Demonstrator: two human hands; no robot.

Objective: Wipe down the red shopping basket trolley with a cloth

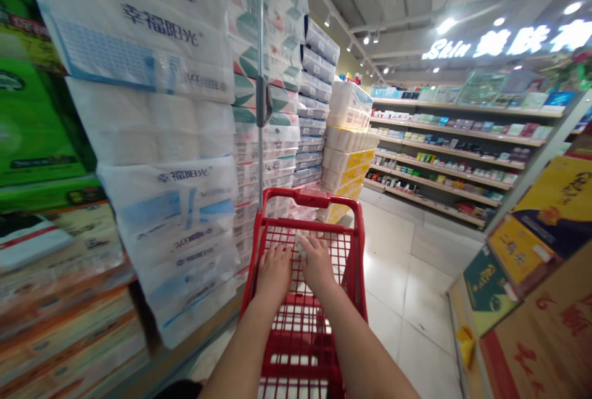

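Forearms (365,349) are extended over red cart (359,275). L hand (274,271) is placed at mesh (341,257), fingers loosely spread; white wad (301,243), prob. tissue, is pinched in R hand (317,261) beside it. For control, wad is best gripped lightly, cart steadied w/ L.

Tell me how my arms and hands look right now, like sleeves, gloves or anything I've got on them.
Both forearms are bare, with no sleeves showing. Your left hand and right hand have no gloves, and I see no watch, bracelet or marking.
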